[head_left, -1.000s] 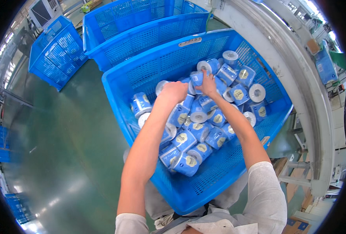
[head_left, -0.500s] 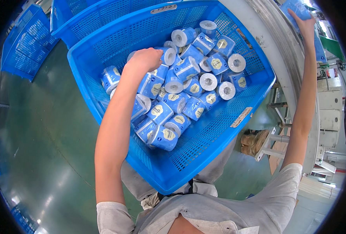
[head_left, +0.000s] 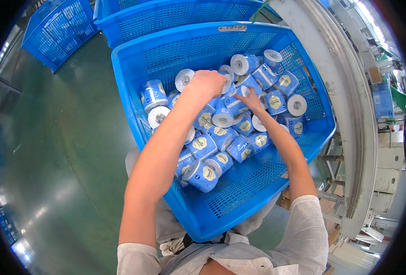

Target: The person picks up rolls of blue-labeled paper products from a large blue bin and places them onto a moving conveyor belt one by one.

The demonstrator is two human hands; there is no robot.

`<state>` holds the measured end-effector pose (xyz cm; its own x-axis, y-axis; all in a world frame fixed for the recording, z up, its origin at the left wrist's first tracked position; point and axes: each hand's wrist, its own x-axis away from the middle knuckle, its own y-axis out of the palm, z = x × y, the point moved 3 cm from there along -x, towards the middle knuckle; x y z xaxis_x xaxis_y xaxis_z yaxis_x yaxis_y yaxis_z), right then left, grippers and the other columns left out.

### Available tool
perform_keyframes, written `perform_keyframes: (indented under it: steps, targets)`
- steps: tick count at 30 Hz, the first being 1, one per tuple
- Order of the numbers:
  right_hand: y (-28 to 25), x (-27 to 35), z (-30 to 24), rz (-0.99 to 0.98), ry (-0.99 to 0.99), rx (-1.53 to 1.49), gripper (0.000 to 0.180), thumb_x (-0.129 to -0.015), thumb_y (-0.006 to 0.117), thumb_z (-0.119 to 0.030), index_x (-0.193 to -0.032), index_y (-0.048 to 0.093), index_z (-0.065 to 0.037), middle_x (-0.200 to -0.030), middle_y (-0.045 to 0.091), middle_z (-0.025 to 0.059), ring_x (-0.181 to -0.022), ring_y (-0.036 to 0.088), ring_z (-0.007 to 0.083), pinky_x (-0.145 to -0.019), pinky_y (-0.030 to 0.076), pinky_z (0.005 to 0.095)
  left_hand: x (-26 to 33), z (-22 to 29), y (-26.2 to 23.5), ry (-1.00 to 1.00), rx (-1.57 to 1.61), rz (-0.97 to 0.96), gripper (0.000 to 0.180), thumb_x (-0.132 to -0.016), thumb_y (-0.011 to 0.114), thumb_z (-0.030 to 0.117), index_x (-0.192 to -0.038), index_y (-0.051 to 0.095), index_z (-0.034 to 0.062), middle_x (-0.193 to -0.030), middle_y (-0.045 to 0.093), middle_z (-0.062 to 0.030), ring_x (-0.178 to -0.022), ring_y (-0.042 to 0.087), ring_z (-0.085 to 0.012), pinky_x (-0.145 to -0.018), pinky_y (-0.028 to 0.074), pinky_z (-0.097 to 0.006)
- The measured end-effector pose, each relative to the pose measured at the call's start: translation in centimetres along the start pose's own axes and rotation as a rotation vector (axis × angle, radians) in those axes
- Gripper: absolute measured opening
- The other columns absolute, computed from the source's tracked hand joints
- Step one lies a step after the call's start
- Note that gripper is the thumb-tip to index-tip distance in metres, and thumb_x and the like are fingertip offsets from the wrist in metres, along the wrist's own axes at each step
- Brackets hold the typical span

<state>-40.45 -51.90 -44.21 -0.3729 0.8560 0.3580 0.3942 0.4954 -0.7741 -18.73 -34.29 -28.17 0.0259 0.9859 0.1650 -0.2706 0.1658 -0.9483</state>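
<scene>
Right hand (head_left: 252, 98) at glossy film-wrapped cylindrical rolls (head_left: 202, 145) in perforated crate (head_left: 253, 178)

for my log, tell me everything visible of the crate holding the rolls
The blue crate looks plastic, with a smooth rim, perforated walls and a pale label at the far rim. Open-topped, it points one corner towards the view's bottom. Wrapped rolls lie heaped inside; left hand and right hand reach in.

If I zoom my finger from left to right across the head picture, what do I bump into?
Smaller blue basket on the floor → blue-wrapped roll at the pile's left end → left hand → right hand → roll with its white end facing up → blue bundle at the far right.
</scene>
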Motion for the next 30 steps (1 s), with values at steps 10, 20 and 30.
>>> perform_keyframes:
  steps: [10,20,30]
  targets:
    - [-39.3,22.9,-23.5,1.095,-0.849,0.367,0.101,-0.071,0.083,-0.036,-0.14,0.034,0.02,-0.129,0.051,0.0372,-0.116,0.051,0.05,-0.107,0.038,0.0493,0.5,-1.3,0.0,-0.009,0.115,0.058,0.03,-0.089,0.057,0.02,-0.117,0.067,0.0134,-0.112,0.07,-0.0179,-0.105,0.066,-0.0364,-0.09,0.054,-0.048]
    - [-27.2,15.2,-18.2,0.866,-0.788,0.636,0.047,-0.088,0.072,-0.033,-0.124,0.064,-0.006,-0.117,0.068,0.0131,-0.103,0.065,0.0254,-0.092,0.05,0.0376,1.2,-1.5,0.0,-0.015,0.05,0.04,0.033,-0.092,0.057,0.02,-0.123,0.064,0.0105,-0.114,0.07,-0.0174,-0.107,0.066,-0.0357,-0.091,0.054,-0.046]
    - [13.7,7.8,-9.7,-0.207,0.084,-0.31,0.118,-0.063,0.083,-0.067,-0.142,0.034,0.006,-0.133,0.054,0.026,-0.107,0.064,0.0363,-0.08,0.057,0.0389,0.2,-0.8,-0.5,-0.012,0.016,0.002,0.033,-0.091,0.058,0.023,-0.121,0.061,0.0082,-0.11,0.069,-0.0194,-0.103,0.066,-0.0389,-0.085,0.055,-0.049]
